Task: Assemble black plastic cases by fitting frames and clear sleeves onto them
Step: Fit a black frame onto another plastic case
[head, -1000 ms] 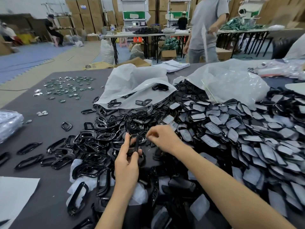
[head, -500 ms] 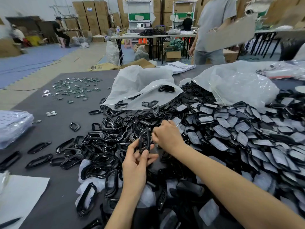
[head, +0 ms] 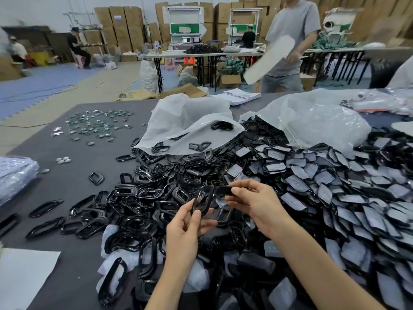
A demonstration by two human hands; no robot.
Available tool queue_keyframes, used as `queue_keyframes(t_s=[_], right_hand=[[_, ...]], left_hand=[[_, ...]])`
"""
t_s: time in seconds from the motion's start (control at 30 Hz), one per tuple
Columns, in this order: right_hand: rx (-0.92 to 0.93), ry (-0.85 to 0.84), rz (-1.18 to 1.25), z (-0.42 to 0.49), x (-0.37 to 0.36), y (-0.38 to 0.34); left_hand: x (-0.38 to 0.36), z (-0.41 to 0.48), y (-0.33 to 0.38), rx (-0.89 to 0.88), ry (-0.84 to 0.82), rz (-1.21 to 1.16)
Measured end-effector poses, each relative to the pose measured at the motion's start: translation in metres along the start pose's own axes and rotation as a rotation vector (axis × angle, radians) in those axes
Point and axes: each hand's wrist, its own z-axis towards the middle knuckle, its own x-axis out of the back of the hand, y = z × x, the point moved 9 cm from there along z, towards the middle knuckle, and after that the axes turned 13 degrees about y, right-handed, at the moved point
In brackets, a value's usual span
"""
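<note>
The fingers [head: 187, 208] of the left hand [head: 183, 233] pinch the lower end of a glossy black frame [head: 202, 201], held upright. The right hand [head: 257, 206] clamps thumb and fingertips on a flat black case [head: 223, 190] whose left end reaches the frame's top. Both are held up over the middle of the table [head: 73, 182], toward its near edge. Under them spreads a heap of loose frames [head: 143, 198], spilling from an open white bag [head: 185, 121] with a few frames lying on its mouth. To the right, a clear bag [head: 312, 121] pours out cases with pale sleeves [head: 335, 189], reaching the right edge. Small shiny pieces [head: 96, 126] dot the far left corner, a wrapped bundle [head: 15, 171] sits at the left edge, and white paper [head: 22, 276] lies at the near left corner. Beyond the far edge stands a person in grey [head: 290, 41].
</note>
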Motion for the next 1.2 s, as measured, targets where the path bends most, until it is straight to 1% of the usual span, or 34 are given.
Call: queue_keyframes(t_s=[0.13, 0.27, 0.43, 0.5, 0.57, 0.63, 0.7, 0.77, 0.87, 1.03, 1.2], right_hand=[[-0.039, 0.017, 0.051, -0.004, 0.005, 0.001], [-0.038, 0.05, 0.061, -0.004, 0.013, -0.005], [0.037, 0.017, -0.071, -0.008, 0.014, -0.014], [0.074, 0.011, -0.103, -0.009, 0.013, -0.018], [0.07, 0.008, -0.081, -0.011, 0.012, -0.021], [0.027, 0.005, -0.002, -0.012, 0.011, -0.021], [-0.012, -0.007, 0.092, -0.015, 0.008, -0.022], [-0.028, -0.032, 0.132, -0.019, 0.005, -0.024], [-0.057, -0.06, 0.144, -0.024, 0.0, -0.025], [-0.113, -0.055, 0.187, -0.025, -0.001, -0.022], [-0.075, -0.066, 0.126, -0.027, -0.001, -0.023]], left_hand=[[0.003, 0.001, -0.002, 0.006, 0.031, -0.015], [-0.001, 0.001, -0.004, 0.012, -0.018, -0.007], [-0.001, 0.002, 0.0, -0.087, -0.034, 0.14], [-0.001, 0.002, 0.001, -0.101, -0.044, 0.153], [-0.002, 0.0, 0.002, -0.066, -0.045, 0.086], [-0.006, -0.003, 0.003, -0.024, -0.065, 0.001], [-0.004, -0.004, 0.004, -0.022, -0.055, -0.009], [-0.001, -0.003, 0.004, -0.024, -0.034, 0.0], [-0.003, -0.005, 0.003, -0.005, -0.046, 0.023], [-0.004, -0.006, 0.007, -0.017, -0.038, 0.038], [-0.004, -0.004, 0.002, 0.01, -0.028, 0.034]])
